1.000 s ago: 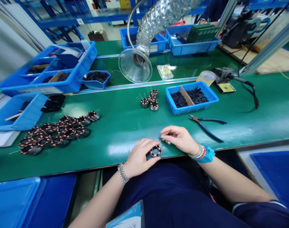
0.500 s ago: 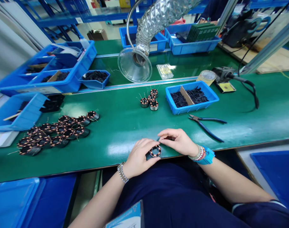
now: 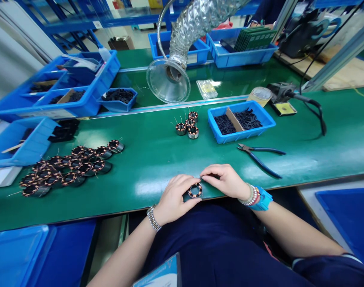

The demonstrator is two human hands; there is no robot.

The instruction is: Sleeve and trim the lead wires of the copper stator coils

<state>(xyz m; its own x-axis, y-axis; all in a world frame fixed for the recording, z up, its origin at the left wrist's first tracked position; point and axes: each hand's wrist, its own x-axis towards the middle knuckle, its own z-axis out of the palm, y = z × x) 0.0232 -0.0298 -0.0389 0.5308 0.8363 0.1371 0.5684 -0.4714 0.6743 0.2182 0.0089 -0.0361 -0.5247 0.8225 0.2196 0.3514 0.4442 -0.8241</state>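
Observation:
At the table's front edge, my left hand [image 3: 175, 197] curls its thumb and fingers around a small ring-shaped motor stator [image 3: 195, 190] with copper windings. The stator's round opening faces up. Beside it, my right hand [image 3: 223, 181] pinches thumb and forefinger together close to the stator's upper right rim. Whatever is between those fingertips is too small to make out. Further back stands a small group of wound stators [image 3: 193, 132] with thin wire ends sticking up. A larger cluster of stators [image 3: 76, 164] lies to the left.
Cutting pliers [image 3: 256, 157] lie right of my hands. Behind them is a divided blue bin [image 3: 242, 137] of short black pieces. An extractor funnel [image 3: 168, 85] hangs over the table. Blue trays [image 3: 110, 75] line the back left; a corded tool [image 3: 285, 93] rests at right.
My right hand's fingertips have shifted very slightly beside the stator. The left hand keeps its hold, and the whole view has moved a little.

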